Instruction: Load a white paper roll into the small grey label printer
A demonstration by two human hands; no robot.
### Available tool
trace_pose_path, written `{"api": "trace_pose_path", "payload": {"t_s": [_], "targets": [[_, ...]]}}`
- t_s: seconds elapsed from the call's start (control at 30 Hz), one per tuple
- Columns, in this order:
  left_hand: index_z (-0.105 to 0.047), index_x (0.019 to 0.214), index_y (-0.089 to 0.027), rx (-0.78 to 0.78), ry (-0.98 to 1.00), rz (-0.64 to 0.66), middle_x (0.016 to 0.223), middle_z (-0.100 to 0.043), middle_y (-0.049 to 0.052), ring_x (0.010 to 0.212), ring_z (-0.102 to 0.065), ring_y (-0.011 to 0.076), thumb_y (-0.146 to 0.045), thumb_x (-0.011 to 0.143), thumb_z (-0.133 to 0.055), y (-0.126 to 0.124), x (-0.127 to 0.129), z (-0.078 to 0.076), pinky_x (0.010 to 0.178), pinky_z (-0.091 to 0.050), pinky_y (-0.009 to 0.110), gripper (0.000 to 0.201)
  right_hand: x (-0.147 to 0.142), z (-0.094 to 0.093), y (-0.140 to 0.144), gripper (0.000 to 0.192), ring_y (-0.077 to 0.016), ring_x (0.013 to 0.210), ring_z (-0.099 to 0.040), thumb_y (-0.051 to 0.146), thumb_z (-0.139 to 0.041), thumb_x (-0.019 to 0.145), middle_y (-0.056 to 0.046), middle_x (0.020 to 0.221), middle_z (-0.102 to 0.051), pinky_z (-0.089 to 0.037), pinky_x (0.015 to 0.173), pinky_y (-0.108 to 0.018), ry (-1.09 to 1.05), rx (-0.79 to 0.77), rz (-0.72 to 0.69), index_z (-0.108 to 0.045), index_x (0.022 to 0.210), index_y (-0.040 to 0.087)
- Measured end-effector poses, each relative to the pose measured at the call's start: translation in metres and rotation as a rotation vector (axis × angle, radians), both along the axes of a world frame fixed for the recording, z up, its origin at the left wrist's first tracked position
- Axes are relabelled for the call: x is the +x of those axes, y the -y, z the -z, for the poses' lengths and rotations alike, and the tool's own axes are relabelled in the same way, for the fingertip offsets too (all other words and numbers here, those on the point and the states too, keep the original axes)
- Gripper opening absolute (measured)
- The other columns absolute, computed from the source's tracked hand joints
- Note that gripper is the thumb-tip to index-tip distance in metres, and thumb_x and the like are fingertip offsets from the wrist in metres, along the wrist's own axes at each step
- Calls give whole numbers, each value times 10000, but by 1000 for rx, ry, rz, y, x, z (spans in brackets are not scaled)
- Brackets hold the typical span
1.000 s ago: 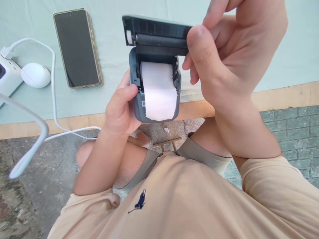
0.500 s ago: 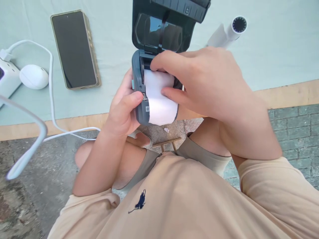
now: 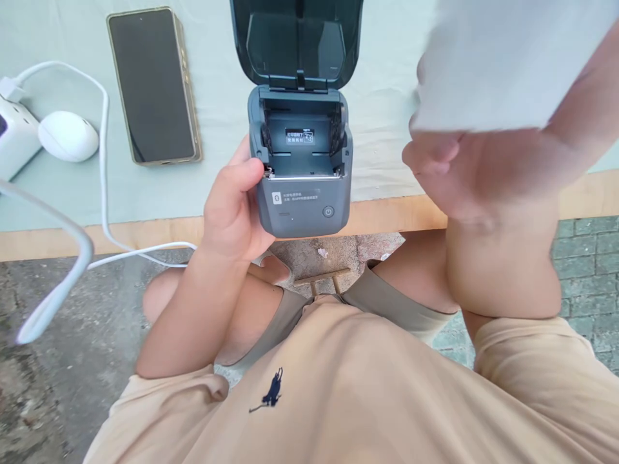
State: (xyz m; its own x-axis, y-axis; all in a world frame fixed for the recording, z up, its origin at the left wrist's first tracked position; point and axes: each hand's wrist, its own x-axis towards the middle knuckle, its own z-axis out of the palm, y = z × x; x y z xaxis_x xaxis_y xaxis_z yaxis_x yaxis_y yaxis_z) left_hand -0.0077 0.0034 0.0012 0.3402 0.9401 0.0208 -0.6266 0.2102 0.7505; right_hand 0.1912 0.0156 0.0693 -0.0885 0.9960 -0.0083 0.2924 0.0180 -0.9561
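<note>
A small dark grey printer [image 3: 302, 200] is held at the table's front edge by my left hand [image 3: 232, 212], thumb on its left side. Its lid [image 3: 296, 42] stands fully up and the paper bay [image 3: 300, 145] inside is bare. My right hand [image 3: 464, 174] is raised to the right of the printer, blurred, gripping a white paper roll [image 3: 503, 64] close to the camera.
A black phone [image 3: 152, 87] lies on the pale green table cover [image 3: 217, 187] at the left. Further left sit a white oval case [image 3: 68, 135] and a white charger block [image 3: 14, 145] with a cable [image 3: 102, 161] running off the wooden edge. My knees are below.
The lid swung fully up. My right hand went into the bay, took the white paper roll out and lifted it up to the right. The left hand kept holding the printer.
</note>
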Motion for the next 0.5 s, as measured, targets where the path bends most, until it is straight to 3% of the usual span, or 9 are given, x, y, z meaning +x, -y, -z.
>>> {"api": "trace_pose_path", "payload": {"t_s": [0.07,0.13,0.27,0.33,0.4,0.5], "targets": [[-537,1063,-141,-7,17,8,983,-676,76,1086,-623,261,-297,839,-416,0,0,-1,921,-533,444,299,3,15,-1,350,-62,477,-408,331,-342,745,-21,774,-475,-232,366,-216,-247,-52,-13,-398,1065,201],[-540,1046,-132,-20,23,0,966,-676,74,1102,-616,264,-287,847,-404,0,0,-3,943,-524,455,287,7,24,2,273,-69,498,-454,316,-470,759,3,734,-446,-262,362,-219,-318,29,9,-402,1000,207],[-533,1049,-135,-40,23,7,912,-668,56,1104,-617,260,-285,851,-409,1,2,-4,975,-504,468,278,19,26,10,231,-95,696,-568,280,-622,756,-11,810,-505,-446,579,-250,39,295,-63,-492,925,195],[-530,1080,-128,-18,27,10,908,-664,55,1120,-607,262,-295,848,-408,1,2,-4,987,-495,476,311,26,27,10,262,-121,854,-583,294,-645,750,-28,914,-554,-468,729,-274,283,394,-108,-532,967,200],[-527,1113,-114,-13,29,6,916,-659,59,1146,-590,263,-289,845,-402,1,2,-4,993,-491,480,344,32,32,7,304,-132,965,-573,314,-659,744,-22,1018,-572,-464,823,-286,450,419,-115,-542,1008,220],[-525,1120,-113,-23,11,6,939,-655,72,1161,-578,262,-258,846,-376,1,2,-5,958,-515,464,344,35,40,3,317,-151,984,-595,286,-678,720,-4,1030,-603,-469,818,-291,609,342,-130,-550,1006,239]]}}
